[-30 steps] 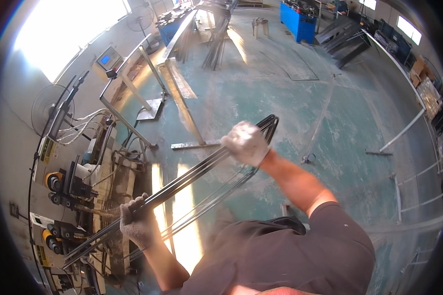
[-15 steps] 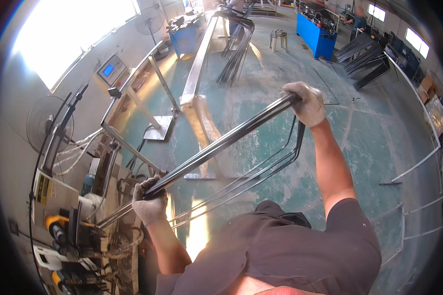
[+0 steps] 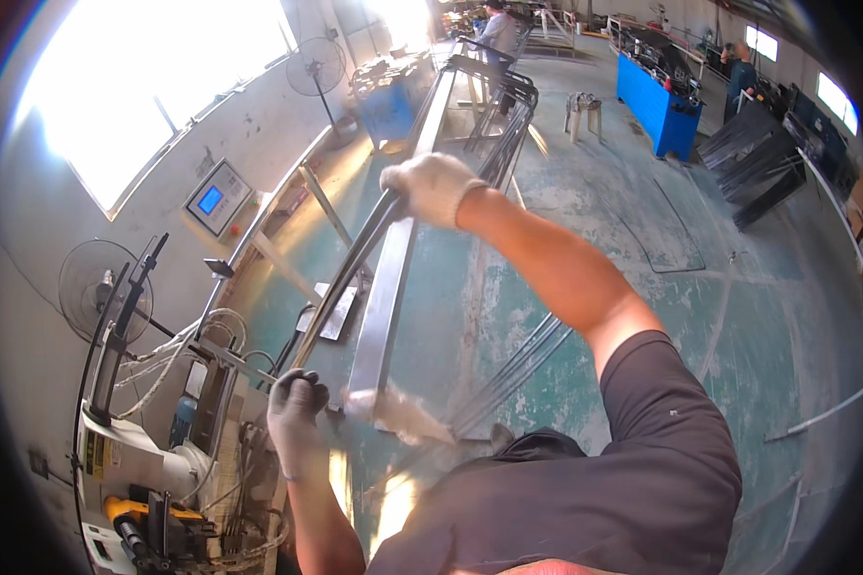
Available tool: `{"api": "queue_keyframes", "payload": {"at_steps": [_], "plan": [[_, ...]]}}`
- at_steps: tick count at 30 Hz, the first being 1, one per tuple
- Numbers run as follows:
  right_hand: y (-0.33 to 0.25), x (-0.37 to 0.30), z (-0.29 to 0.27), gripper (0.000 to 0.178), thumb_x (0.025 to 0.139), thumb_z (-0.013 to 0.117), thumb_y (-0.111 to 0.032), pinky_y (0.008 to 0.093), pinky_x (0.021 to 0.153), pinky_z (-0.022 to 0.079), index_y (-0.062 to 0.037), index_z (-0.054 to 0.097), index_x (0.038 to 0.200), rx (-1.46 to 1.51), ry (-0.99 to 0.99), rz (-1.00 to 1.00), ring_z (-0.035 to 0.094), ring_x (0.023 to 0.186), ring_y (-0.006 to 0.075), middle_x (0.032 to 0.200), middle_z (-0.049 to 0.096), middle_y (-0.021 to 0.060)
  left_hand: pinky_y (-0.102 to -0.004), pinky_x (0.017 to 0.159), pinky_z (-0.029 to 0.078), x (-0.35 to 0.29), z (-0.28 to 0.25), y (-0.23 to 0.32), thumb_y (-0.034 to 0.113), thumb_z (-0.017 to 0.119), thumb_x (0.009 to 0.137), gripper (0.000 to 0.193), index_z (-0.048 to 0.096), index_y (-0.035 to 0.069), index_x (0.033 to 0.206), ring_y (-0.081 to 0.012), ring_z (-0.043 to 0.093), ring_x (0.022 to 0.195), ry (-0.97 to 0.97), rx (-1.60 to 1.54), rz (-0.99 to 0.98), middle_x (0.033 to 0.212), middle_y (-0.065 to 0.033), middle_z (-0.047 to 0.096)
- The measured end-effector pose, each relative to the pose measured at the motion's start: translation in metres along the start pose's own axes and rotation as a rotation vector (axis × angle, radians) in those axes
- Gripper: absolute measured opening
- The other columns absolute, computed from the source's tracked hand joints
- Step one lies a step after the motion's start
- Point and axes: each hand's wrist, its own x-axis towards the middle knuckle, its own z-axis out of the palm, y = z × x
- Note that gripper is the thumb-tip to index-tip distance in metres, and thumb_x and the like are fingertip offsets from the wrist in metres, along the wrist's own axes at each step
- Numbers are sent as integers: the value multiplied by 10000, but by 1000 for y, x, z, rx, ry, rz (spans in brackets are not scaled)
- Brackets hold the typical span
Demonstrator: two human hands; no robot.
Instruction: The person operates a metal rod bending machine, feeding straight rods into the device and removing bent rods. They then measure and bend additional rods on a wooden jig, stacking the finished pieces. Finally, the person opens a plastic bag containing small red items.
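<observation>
Gloved in white, my right hand (image 3: pixel 433 188) is closed round the upper end of a bundle of dark bent metal rods (image 3: pixel 340 271). My left hand (image 3: pixel 295 412), in a greyish glove, is closed at the lower end of the same bundle. Between the hands the rods slant along the left side of a shiny metal beam (image 3: pixel 382 311). Other lengths of the bundle pass below my right forearm and are smeared by motion. Over the far end of the beam hang several more bent black rods (image 3: pixel 508 91).
At the left stand a machine with hoses (image 3: pixel 129 450), a wall fan (image 3: pixel 101 287) and a control box with a blue screen (image 3: pixel 216 199). Further off are a blue workbench (image 3: pixel 654 105), a stool (image 3: pixel 583 117), stacked dark rods (image 3: pixel 753 158) and two people, one (image 3: pixel 497 34) beyond the beam.
My right hand has swung left and away from me, over the beam. The rod bundle has turned steeper with it, while my left hand has shifted slightly. The view has tilted a little.
</observation>
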Motion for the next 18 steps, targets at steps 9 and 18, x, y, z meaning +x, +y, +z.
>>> {"api": "queue_keyframes", "payload": {"at_steps": [9, 18], "plan": [[176, 56, 132, 415, 819, 865, -330, 446, 934, 582, -179, 765, 1193, -71, -157, 28, 746, 1042, 353, 1104, 766, 94, -432, 836, 591, 11, 100, -31, 174, 922, 800, 474, 712, 64, 1211, -357, 743, 923, -124, 1178, 404, 1082, -172, 740], [192, 118, 192, 279, 962, 764, -267, 501, 996, 606, -142, 731, 1210, -166, -88, 705, 710, 1244, 360, 1295, 713, 170, -366, 777, 587, 13, 93, -38, 133, 902, 815, 371, 750, 11, 1130, -263, 728, 809, 73, 1081, 407, 944, -152, 746]]}}
